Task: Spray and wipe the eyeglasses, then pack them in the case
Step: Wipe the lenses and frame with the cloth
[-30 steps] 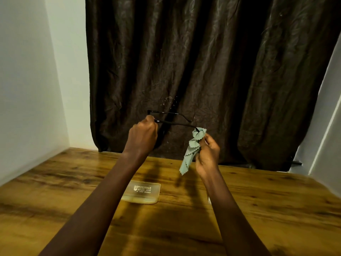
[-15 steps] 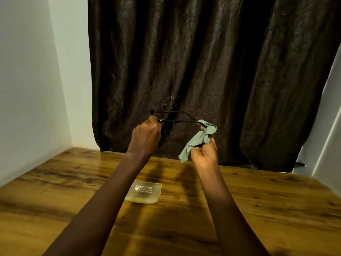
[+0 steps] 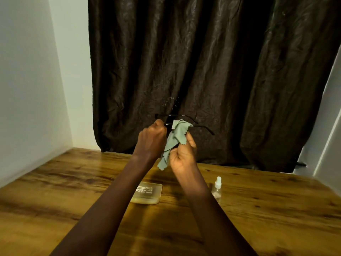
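I hold black-framed eyeglasses (image 3: 202,126) up in the air in front of a dark curtain, their arms unfolded and pointing right. My left hand (image 3: 151,141) grips the frame at its left end. My right hand (image 3: 181,154) pinches a pale green cleaning cloth (image 3: 174,140) and presses it against the glasses right beside my left hand; the lenses are hidden behind hand and cloth. On the table below lie a translucent yellowish glasses case (image 3: 147,194), closed and flat, and a small clear spray bottle (image 3: 217,188) standing upright to its right.
The wooden table (image 3: 267,209) stretches across the lower view. A dark brown curtain (image 3: 212,71) hangs behind it. A white wall (image 3: 27,98) borders the table's left side, and a pale wall edge shows at the far right.
My right hand has brought the cloth left along the glasses, up against my left hand. The spray bottle, earlier hidden behind my right forearm, is in sight.
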